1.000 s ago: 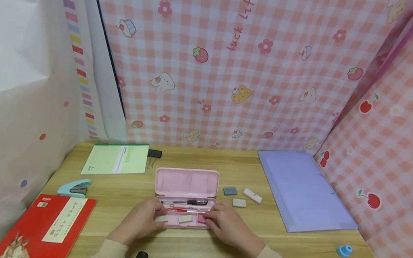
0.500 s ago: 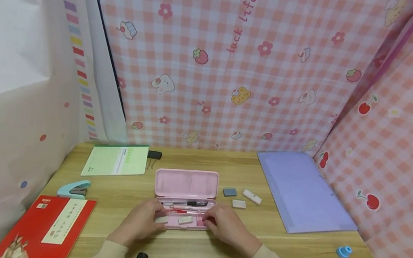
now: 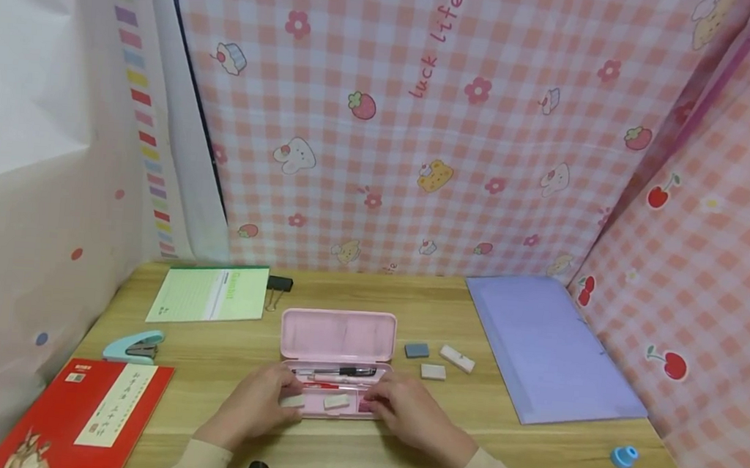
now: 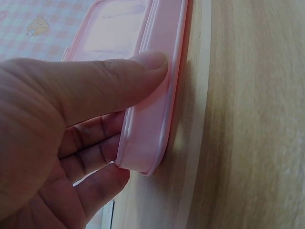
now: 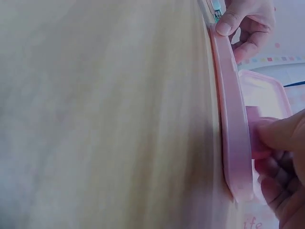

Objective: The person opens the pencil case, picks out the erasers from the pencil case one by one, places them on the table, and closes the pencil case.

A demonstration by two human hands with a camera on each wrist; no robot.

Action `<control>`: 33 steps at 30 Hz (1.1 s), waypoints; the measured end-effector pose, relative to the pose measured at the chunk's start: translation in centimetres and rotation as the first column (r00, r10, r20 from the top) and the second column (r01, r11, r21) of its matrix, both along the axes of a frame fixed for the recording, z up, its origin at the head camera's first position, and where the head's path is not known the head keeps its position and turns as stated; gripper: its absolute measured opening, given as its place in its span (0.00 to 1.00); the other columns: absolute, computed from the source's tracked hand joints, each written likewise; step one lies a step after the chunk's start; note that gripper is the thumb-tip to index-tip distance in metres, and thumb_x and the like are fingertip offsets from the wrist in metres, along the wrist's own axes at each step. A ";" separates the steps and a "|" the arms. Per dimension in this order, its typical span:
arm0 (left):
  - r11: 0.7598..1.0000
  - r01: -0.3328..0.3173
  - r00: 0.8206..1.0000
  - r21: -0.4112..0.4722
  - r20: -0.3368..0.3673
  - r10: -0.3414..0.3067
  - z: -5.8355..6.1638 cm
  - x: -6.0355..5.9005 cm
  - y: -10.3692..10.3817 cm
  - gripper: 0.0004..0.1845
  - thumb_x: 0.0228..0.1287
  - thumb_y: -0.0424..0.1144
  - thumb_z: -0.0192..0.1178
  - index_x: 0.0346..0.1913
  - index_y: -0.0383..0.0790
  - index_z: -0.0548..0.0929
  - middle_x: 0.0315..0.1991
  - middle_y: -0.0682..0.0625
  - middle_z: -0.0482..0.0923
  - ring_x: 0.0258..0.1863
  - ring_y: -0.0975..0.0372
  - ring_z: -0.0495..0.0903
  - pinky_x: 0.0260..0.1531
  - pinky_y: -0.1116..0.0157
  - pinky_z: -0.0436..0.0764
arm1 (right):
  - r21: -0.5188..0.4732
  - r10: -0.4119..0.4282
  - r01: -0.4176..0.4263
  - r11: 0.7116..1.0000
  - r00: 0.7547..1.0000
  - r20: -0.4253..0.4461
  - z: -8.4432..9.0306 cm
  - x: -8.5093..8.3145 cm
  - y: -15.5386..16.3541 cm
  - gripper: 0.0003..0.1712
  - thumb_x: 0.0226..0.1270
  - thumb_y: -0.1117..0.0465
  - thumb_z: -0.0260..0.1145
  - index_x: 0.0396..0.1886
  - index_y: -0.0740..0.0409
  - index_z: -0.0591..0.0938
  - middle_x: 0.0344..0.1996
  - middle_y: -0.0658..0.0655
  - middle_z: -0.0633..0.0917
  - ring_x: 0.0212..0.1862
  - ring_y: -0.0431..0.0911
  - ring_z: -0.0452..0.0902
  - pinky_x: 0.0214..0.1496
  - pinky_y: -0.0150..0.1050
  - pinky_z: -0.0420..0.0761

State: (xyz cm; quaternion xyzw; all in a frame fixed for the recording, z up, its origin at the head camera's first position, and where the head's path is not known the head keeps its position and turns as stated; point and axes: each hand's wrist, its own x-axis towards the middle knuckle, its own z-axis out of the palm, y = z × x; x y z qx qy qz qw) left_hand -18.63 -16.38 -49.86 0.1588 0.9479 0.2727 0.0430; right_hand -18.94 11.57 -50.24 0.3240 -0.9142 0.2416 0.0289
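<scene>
A pink pencil case lies with its lid up in front of me. My left hand grips its left end; in the left wrist view the thumb lies along the front wall, fingers behind. A darker pink eraser is pinched between the thumb and fingers of my right hand, standing up above the rim at the case's right end. Inside sit a whitish eraser in the middle and another light eraser beside my left fingers. Behind them lie a black pen and a red pen.
Right of the case lie a blue-grey eraser and two whitish erasers. Farther right are a purple folder and a blue cap-like piece. On the left: green notepad, binder clip, stapler, red book.
My right fingers shift slightly at the case's right end, and the pink eraser there changes its tilt. The left hand keeps its grip on the case. The head view drifts a little.
</scene>
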 end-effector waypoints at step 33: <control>1.000 -0.016 1.000 0.008 0.001 0.016 0.1 0.2 0.1 0.16 0.42 0.42 0.77 0.35 0.44 0.86 0.37 0.55 0.77 0.39 0.60 0.76 0.47 0.54 0.77 | 0.076 -0.278 0.277 0.958 0.961 0.004 -0.9 -1.8 4.0 0.06 0.58 0.56 0.72 0.33 0.50 0.84 0.25 0.42 0.74 0.29 0.38 0.68 0.30 0.32 0.71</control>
